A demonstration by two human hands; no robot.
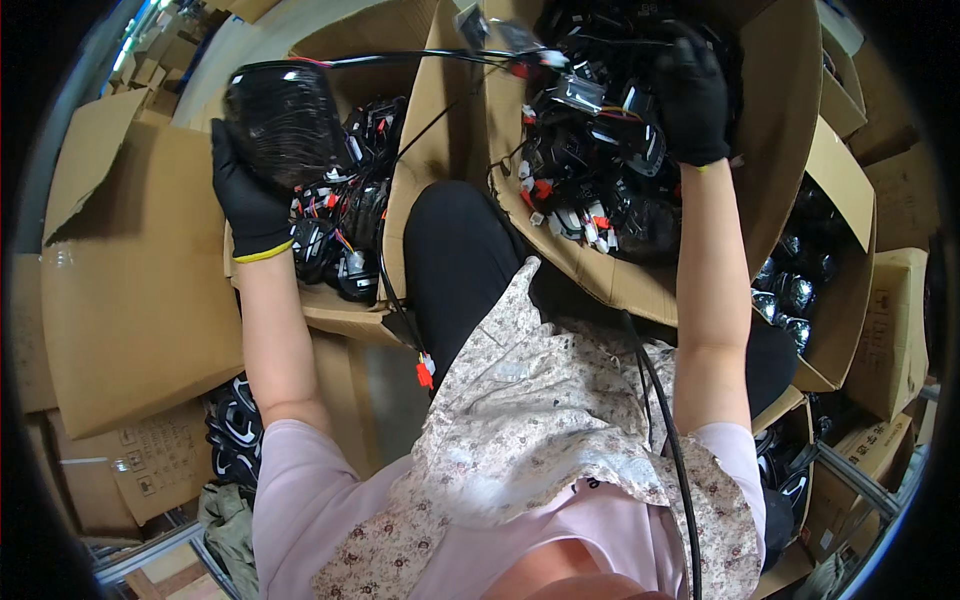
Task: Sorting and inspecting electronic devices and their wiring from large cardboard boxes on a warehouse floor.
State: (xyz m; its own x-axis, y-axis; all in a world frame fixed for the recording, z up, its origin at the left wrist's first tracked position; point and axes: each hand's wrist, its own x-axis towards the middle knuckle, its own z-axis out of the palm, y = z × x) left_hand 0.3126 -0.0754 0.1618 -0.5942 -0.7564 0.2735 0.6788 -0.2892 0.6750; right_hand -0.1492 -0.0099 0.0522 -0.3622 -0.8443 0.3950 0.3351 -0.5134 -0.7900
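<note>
A gloved left hand point(248, 200) grips a black lamp unit point(283, 118) above the left carton point(340, 310) of wired units, while the right hand point(690, 95) closes (fingers buried) among units filling the right carton point(770, 150).

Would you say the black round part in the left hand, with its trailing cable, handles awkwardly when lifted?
Probably: the round part looks rigid and glossy, perhaps slippery in the gloved left hand. Its thin cable hangs loosely, so it likely flops and may snag.
</note>
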